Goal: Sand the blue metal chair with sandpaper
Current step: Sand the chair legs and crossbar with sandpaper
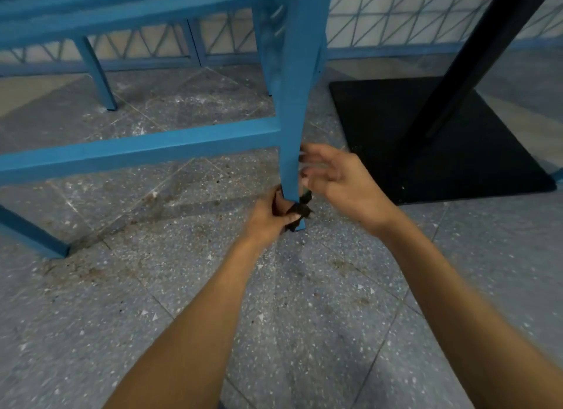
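Sanding of chair leg foot: left hand wraps sandpaper round it, right hand loose-fingered beside, holding nothing; next, probably rubbing upward.

- A dining spot comes into view, a café or canteen by the look of it; which of the two cannot be told.
- There is the blue metal chair, painted frame with a low crossbar, standing straight on the floor.
- Right beside it, a flat square black base plate with a black post rising out of frame, the foot of a pedestal surface.
- Underfoot, a grey speckled terrazzo tile floor, scuffed, with brownish grime along the joints.
- Behind, a pale wall crossed by blue triangle lines, with a blue skirting band to match the furniture.
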The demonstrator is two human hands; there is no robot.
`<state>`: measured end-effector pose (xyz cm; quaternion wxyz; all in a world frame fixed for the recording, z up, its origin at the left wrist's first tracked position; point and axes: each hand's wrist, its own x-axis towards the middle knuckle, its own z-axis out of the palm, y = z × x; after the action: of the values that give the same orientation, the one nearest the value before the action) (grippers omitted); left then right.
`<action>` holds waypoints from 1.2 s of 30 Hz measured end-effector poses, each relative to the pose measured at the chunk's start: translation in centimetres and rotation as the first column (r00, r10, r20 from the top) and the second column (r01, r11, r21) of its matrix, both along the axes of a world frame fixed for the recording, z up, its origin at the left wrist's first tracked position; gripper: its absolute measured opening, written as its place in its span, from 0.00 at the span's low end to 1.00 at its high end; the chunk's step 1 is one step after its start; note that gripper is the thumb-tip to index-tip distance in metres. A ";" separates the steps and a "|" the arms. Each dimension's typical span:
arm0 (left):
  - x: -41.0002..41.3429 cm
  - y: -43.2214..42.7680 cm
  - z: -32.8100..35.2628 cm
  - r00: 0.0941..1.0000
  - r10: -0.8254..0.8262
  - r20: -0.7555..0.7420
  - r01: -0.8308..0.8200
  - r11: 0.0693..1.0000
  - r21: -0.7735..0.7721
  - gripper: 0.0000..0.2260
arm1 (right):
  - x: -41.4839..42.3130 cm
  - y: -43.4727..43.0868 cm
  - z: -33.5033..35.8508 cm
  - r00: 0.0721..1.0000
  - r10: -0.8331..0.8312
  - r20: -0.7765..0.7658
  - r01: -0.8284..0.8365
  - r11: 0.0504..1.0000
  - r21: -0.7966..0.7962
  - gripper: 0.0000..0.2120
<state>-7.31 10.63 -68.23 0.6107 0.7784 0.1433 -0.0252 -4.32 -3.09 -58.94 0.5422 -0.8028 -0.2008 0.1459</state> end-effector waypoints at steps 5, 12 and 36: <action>-0.1 0.3 2.3 0.992 0.042 0.115 -0.036 0.998 -0.053 0.21 | 0.3 -1.5 -0.6 0.994 -0.105 -0.027 0.105 0.994 0.018 0.21; -0.5 -0.4 7.0 0.900 0.243 0.362 -0.172 0.961 -0.216 0.09 | 0.7 -2.0 -0.4 0.984 -0.175 -0.016 0.175 0.983 0.051 0.20; -0.2 -1.9 2.5 0.973 0.157 0.169 -0.129 0.978 -0.161 0.18 | 0.7 -2.1 -0.7 0.971 -0.223 -0.087 0.228 0.972 0.051 0.16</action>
<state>-7.47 8.78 -65.69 0.6777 0.7174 0.1408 0.0791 -3.58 -5.20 -59.60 0.5870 -0.7970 -0.0906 0.1096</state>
